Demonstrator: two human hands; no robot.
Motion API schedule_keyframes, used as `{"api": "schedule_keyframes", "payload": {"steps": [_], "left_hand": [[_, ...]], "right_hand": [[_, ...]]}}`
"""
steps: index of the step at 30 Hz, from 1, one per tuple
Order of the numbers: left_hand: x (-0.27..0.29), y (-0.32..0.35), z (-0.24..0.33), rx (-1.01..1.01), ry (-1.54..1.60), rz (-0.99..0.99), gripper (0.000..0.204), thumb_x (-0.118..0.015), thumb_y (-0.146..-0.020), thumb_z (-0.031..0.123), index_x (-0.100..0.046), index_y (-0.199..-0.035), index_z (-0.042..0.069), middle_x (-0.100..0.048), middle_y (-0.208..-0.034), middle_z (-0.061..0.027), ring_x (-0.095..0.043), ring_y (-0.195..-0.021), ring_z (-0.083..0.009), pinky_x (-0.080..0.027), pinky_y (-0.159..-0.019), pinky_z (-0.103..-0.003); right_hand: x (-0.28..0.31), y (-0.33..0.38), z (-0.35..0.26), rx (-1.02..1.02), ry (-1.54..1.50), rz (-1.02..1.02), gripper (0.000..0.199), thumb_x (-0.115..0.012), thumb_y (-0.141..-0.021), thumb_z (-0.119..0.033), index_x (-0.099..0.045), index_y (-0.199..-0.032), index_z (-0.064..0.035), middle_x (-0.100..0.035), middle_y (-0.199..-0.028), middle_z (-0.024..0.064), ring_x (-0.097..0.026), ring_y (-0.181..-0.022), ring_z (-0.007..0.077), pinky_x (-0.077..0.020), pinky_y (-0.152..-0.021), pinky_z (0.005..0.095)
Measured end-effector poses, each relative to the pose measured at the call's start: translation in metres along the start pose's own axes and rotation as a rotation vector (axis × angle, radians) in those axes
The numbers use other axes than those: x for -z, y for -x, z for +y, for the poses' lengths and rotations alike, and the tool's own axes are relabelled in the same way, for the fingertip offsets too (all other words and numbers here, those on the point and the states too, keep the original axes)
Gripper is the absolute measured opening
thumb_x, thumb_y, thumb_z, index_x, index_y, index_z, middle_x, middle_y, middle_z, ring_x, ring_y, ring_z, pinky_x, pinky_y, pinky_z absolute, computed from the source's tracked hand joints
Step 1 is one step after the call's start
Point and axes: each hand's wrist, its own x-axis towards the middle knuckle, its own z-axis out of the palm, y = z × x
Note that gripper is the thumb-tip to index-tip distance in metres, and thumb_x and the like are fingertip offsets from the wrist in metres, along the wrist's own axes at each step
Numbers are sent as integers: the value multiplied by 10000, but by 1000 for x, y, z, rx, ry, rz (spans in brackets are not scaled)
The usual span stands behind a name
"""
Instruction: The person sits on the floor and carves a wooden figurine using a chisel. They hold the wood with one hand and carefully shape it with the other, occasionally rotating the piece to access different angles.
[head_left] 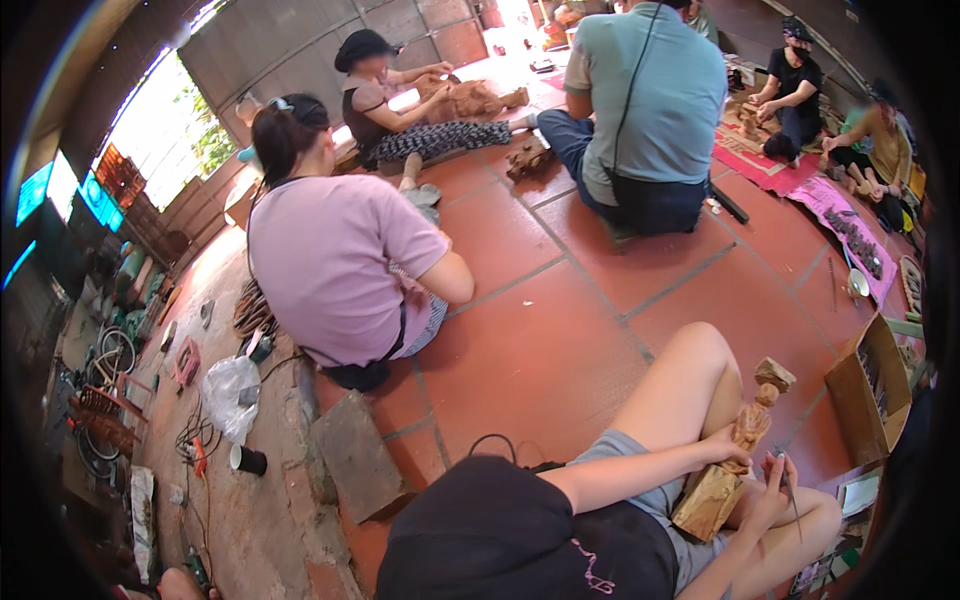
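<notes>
Left hand (722, 447) is wrapped around the middle of the wooden figure (735, 455), fingers clamped on it, at about 4 o'clock in view. The figure stands tilted on its uncarved block base, which is propped against the bent leg (690, 385), head end up toward 3 o'clock.

Right hand (770, 490) is just right of the figure, fingers pinched shut on a thin carving tool (790, 490); the tip looks to meet the wood near mid-body, exact contact too small to tell.

To carve well, my read: keep the base braced on the leg, left grip below the cut line and out of the blade path, short shallow strokes away from the holding fingers. Main risk is the tool slipping toward the left hand or the thigh.

Containers, near to far:
- Open cardboard box (868, 385) at 3 o'clock, just right of the figure: dark long items inside, likely tools, can't tell for sure.
- Dark cup (248, 460) at 8 o'clock on the floor: contents not visible.
- Clear plastic bag (232, 395) just above it, crumpled: contents unclear.

Further out at 10–12 o'clock, a person in a lilac shirt (330, 270) sits back to camera; beyond, others sit on the red tile floor (560, 320) working wood pieces.
</notes>
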Motion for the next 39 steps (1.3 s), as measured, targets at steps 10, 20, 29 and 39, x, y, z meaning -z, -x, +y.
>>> {"api": "schedule_keyframes", "payload": {"steps": [10,20,29,39], "left_hand": [[-4,9,-5,126,130,-142,508,-750,-693,38,-509,-1140,30,-625,-929,-77,-635,-837,-185,-537,-749,-332],[2,11,21,227,37,-100,456,-767,-762,55,-499,-1131,49,-617,-971,-83,-660,-845,-221,-577,-744,-369],[-12,8,19,244,113,-152,454,-713,-790,4,-473,-1175,35,-614,-1027,-97,-661,-901,-218,-577,-791,-371],[-6,4,15,255,94,-190,473,-667,-807,-21,-475,-1235,38,-615,-1112,-103,-638,-1014,-226,-547,-869,-376]], "right_hand": [[-2,27,-30,-104,19,98,205,-587,-972,-249,-660,-958,-57,-561,-732,-14,-508,-685,78,-422,-644,231],[-8,12,-12,38,-42,131,188,-631,-929,-128,-636,-1078,-14,-644,-900,21,-591,-818,77,-483,-695,228],[6,16,-12,123,117,-5,354,-704,-864,-171,-636,-1182,-31,-689,-1043,101,-655,-907,186,-504,-837,280],[-7,-3,-21,367,463,-3,329,-709,-842,-251,-690,-1075,-20,-692,-898,108,-628,-895,245,-463,-785,355]]}}
